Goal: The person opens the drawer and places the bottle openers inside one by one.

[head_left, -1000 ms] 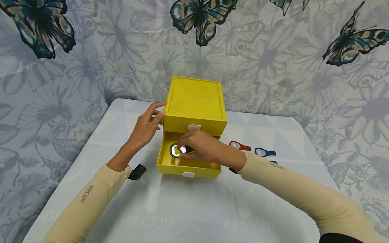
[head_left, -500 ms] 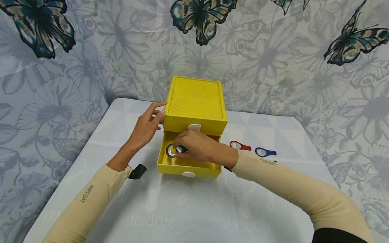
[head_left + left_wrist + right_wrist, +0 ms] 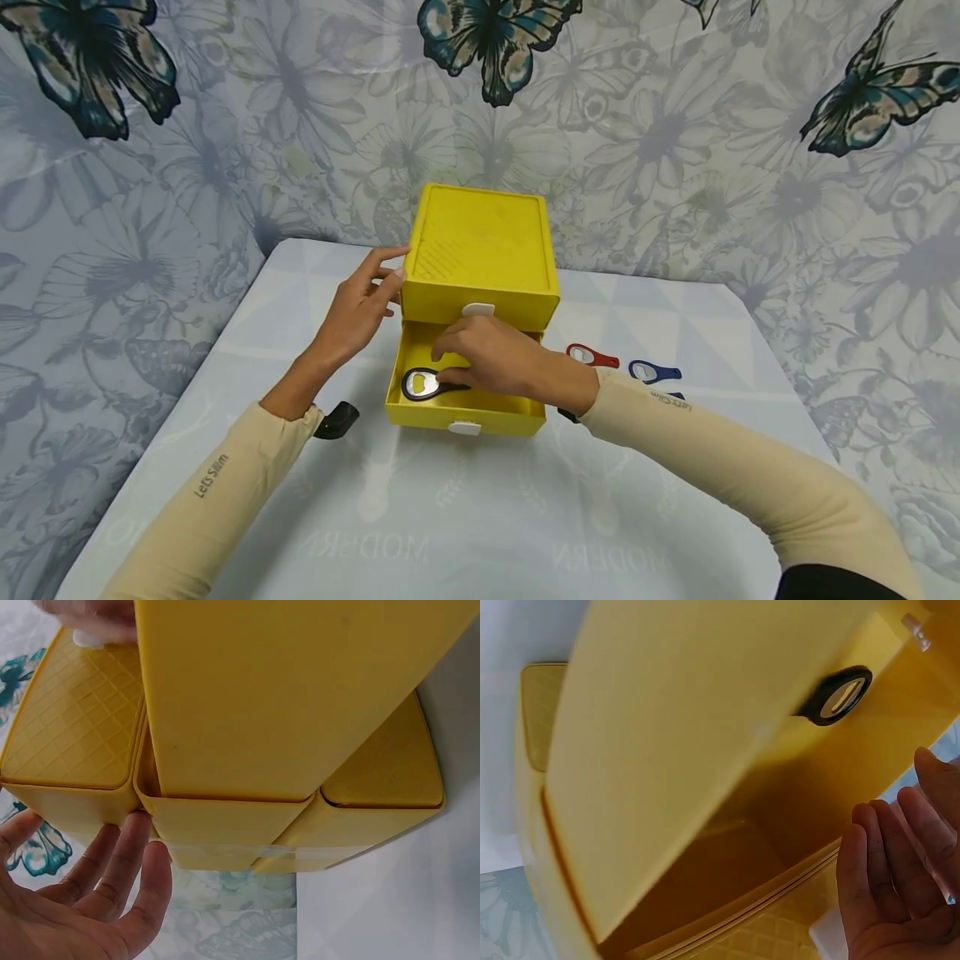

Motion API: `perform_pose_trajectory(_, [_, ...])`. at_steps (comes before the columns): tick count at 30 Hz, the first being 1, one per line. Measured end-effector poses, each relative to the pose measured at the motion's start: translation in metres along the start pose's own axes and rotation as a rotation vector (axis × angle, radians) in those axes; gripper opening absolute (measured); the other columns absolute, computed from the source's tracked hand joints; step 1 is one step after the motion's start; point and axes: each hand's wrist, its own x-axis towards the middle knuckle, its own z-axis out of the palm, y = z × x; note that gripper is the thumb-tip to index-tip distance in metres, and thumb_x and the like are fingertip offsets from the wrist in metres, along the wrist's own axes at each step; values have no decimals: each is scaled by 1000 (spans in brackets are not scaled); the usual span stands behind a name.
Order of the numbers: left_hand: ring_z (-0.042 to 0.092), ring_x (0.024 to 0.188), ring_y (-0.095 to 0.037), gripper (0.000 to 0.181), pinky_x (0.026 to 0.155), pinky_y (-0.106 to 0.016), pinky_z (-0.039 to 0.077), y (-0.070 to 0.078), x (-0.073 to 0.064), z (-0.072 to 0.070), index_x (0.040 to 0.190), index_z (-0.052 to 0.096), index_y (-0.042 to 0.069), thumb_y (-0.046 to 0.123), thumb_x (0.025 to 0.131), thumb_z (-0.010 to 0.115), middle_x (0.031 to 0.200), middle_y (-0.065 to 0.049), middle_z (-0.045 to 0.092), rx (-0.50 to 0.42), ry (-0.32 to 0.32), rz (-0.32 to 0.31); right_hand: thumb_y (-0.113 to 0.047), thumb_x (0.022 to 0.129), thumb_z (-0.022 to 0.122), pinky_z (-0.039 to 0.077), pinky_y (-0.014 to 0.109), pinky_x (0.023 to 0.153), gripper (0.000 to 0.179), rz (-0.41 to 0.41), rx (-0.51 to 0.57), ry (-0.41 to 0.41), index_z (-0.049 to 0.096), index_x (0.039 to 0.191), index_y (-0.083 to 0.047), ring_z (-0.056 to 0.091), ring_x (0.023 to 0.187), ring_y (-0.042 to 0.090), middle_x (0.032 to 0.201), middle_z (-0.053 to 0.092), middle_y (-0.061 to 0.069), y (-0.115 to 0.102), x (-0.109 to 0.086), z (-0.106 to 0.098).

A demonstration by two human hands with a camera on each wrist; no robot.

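On the table stands a yellow two-tier drawer box, its lower drawer pulled out. A bottle opener with a dark rim and a metal face lies in that drawer, its handle end overlapped by my right thumb in the head view. My right hand hovers over the drawer with fingers loosely bent; the right wrist view shows this hand apart from the opener. My left hand rests its fingertips against the box's left side, fingers relaxed, as the left wrist view also shows.
Right of the box lie a red bottle opener and a blue one; another blue piece and a black piece are partly hidden by my right arm. White handles mark both drawers. A patterned cloth hangs behind.
My right hand has let go of the bottle opener, which was pinched and tilted over the drawer and now lies flat in it. The left hand keeps its place.
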Motion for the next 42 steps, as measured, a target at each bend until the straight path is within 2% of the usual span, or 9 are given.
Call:
perform_pose_trajectory(11, [65,101,-32,48,88,-50,55,2,3,-2,152,38,36,50,106,40,130,-16,59,10,-8,-28,-23,88,78,56,26,80,20,-7,-3,70,77,103,-9,67,89,16,97,75,1,9,-21,-2])
perform_pose_trajectory(24, [65,97,-35,48,91,-50,52,0,1,0,153,38,38,50,106,40,127,-15,60,6,3,2,-24,88,78,57,31,85,24,-2,22,166,76,106,-7,70,97,18,102,75,4,13,-47,-13])
perform_pose_trajectory(31, [65,96,-31,48,92,-49,52,0,2,1,153,38,38,49,106,38,122,-14,60,10,2,-8,-24,89,78,58,32,86,24,21,57,223,77,107,-9,70,100,18,103,75,5,18,-64,-19])
perform_pose_trajectory(39, [63,97,-34,48,88,-49,53,1,3,1,153,38,37,48,107,38,122,-14,60,15,13,-14,-20,86,80,58,33,82,21,63,74,293,77,104,-10,71,96,20,102,76,4,29,-82,-21])
perform_pose_trajectory(42, [63,97,-34,48,89,-50,53,1,4,2,153,38,37,48,107,38,122,-14,59,11,11,-14,-18,85,81,57,30,72,21,77,73,320,76,104,-11,70,91,19,101,76,3,35,-90,-21])
